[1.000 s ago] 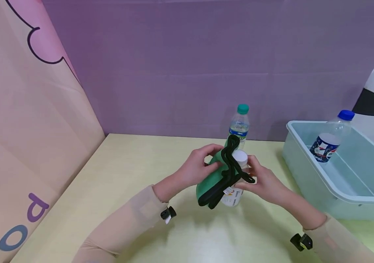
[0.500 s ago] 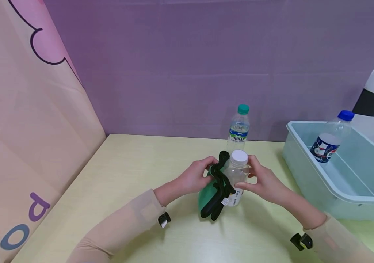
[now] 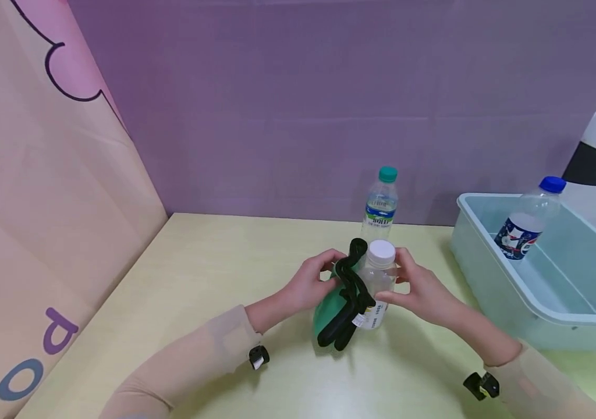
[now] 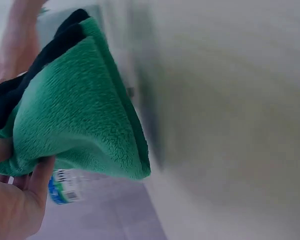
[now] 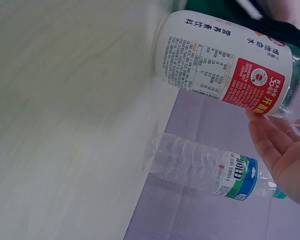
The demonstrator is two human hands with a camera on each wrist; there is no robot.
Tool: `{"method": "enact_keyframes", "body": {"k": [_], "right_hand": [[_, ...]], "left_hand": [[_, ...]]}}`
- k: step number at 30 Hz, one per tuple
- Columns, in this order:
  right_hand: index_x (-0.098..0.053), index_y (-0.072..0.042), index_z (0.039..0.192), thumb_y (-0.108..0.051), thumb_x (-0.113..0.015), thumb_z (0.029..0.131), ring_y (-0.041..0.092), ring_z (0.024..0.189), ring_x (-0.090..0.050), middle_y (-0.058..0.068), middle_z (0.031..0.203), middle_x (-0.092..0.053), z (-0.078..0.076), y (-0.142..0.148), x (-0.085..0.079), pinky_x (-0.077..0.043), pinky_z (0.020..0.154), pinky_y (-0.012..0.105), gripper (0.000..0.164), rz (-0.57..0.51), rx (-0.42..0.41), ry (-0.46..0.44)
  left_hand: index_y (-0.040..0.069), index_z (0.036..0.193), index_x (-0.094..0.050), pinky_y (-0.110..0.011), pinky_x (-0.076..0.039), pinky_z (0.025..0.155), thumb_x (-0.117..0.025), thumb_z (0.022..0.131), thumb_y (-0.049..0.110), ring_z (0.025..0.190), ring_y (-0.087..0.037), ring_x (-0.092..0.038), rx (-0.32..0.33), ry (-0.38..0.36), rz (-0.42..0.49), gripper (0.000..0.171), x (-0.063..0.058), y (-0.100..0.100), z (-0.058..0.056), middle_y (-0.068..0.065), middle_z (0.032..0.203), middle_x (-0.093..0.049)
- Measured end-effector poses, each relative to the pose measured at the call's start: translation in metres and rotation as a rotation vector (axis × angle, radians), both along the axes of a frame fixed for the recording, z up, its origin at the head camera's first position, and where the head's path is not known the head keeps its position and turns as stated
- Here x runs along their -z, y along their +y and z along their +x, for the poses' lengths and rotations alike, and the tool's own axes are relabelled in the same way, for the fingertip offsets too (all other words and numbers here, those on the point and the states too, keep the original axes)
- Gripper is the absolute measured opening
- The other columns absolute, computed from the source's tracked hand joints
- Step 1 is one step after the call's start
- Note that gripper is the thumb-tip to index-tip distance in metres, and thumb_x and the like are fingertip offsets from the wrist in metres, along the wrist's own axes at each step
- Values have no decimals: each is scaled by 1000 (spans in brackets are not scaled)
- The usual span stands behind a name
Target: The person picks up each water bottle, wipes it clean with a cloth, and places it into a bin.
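Observation:
A folded green cloth with black edging [image 3: 332, 305] is pinched between the thumb and fingers of my left hand [image 3: 311, 283]. The left wrist view shows the cloth's fuzzy green face [image 4: 80, 105]. My right hand [image 3: 424, 291] grips a clear bottle with a white cap [image 3: 380, 259] from its right side, thumb in front. This bottle stands upright, and its white and red label [image 5: 225, 65] fills much of the right wrist view. In the head view the cloth's black edge lies against the bottle's left side and covers part of it.
Behind the held bottle stands a water bottle with a green cap [image 3: 380, 209]. At the right is a pale blue plastic bin [image 3: 518, 302] with a blue-capped Pepsi bottle [image 3: 525, 224] leaning inside. A purple backdrop [image 3: 277, 116] hangs along the table's [image 3: 214, 244] back edge.
My left hand has drawn the cloth down and slightly left, so more of the white-capped bottle shows. Over the last half second almost nothing moved. My right hand has stayed in place.

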State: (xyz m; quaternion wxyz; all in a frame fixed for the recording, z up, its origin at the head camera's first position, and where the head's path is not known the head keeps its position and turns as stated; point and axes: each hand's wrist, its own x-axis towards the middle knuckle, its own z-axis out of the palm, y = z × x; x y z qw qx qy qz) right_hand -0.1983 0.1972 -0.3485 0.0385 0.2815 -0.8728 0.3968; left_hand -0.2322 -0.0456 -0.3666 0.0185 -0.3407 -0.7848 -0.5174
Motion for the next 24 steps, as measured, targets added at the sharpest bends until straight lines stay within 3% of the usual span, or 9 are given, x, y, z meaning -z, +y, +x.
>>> {"method": "enact_keyframes", "body": {"k": [4,11,18,24], "right_hand": [[-34,-4,130,-11,-79,82,34,101,-63,21,127,-55,0,1,0,-54,78,48,66,25,8,33],[-35,-6,129,-12,-77,83,39,108,-62,18,125,-58,0,1,1,-53,83,51,63,-12,-24,28],[-35,-5,131,-11,-77,83,43,113,-58,21,130,-55,-1,1,0,-51,85,53,64,-28,-38,27],[-34,-6,132,-13,-77,84,43,112,-58,22,132,-53,1,1,-1,-51,83,56,64,-30,-27,-9]], "left_hand": [[0,116,-60,-36,-53,80,-60,91,-7,96,-23,-59,-17,-26,93,25,-18,5,3,-12,106,-64],[2,117,-61,-39,-44,95,-61,93,0,102,-19,-59,-28,37,67,24,-45,11,3,-9,106,-65],[2,118,-61,-36,-47,92,-63,92,2,102,-18,-60,-49,45,11,26,-46,9,4,-8,106,-67],[3,116,-61,-28,-50,83,-62,93,1,97,-18,-59,-64,61,-58,23,-43,9,3,-6,103,-66]]}}
